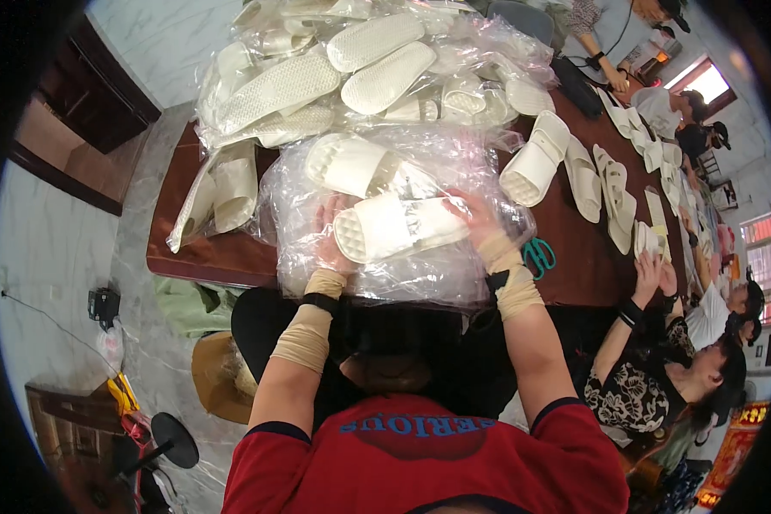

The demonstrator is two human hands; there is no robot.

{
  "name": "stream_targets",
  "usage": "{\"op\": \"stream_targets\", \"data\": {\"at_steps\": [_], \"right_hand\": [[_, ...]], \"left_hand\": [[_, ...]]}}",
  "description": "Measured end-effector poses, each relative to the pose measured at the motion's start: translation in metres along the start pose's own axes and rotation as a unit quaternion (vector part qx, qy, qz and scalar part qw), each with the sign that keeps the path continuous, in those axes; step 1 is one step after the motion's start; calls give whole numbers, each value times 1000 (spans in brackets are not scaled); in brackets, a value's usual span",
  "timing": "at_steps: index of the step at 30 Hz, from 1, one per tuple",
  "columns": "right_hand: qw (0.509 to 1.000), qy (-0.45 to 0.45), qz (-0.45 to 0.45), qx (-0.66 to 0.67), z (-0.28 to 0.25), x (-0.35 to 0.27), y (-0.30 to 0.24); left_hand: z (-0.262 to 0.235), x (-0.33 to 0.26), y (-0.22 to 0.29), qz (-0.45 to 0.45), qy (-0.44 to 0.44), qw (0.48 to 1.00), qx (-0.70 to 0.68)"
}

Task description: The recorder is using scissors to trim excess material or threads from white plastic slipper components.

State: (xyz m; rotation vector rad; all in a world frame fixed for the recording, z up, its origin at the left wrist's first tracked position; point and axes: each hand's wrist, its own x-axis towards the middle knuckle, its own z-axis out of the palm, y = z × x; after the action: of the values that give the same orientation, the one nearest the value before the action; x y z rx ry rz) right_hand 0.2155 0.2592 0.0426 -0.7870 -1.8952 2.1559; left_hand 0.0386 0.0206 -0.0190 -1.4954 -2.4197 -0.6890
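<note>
We saw the front slipper (377,230), cream and with a broad strap bearing dark print, set at a slant over a heap of clear plastic (394,287) at the near edge of the brown table (578,265); its knobbly end faced left, its strapped end right. The right hand (474,221), somewhat blurred, had its fingers folded over the strapped end and seemed to have hold of it; the left hand (330,240) was at the knobbly end, its fingers loosely bent and partly hidden, so that we could not tell whether it gripped or merely steadied. Just behind lay a second slipper (343,163); glare kept us from telling whether film covered it.

We judged the step in hand to be the matching of a pair for wrapping; the far pile of slippers in clear wrapping (283,86) suggested the finished form, and the row of bare slippers (584,182) at the right the supply. The next move, we reckoned, called for bringing the front slipper snugly against its partner, then parting a single layer of film without dragging those beneath; the teal scissors (538,259) rested near the right hand, untouched.
</note>
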Motion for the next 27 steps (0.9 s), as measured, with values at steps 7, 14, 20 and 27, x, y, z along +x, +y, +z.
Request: {"op": "stream_targets", "data": {"at_steps": [7,14,20,27], "right_hand": [[941,52,-310,-128,10,-19,15],[996,-51,-61,42,32,-17,-19],[998,-32,-32,31,-34,12,26],[993,108,-28,-50,-30,-14,3]], "left_hand": [[17,4,6,-61,-73,973,-210],[68,-25,-43,-74,-31,938,-336],[9,15,-2,-8,-156,987,43],[-52,11,-16,24,-50,985,-166]]}}
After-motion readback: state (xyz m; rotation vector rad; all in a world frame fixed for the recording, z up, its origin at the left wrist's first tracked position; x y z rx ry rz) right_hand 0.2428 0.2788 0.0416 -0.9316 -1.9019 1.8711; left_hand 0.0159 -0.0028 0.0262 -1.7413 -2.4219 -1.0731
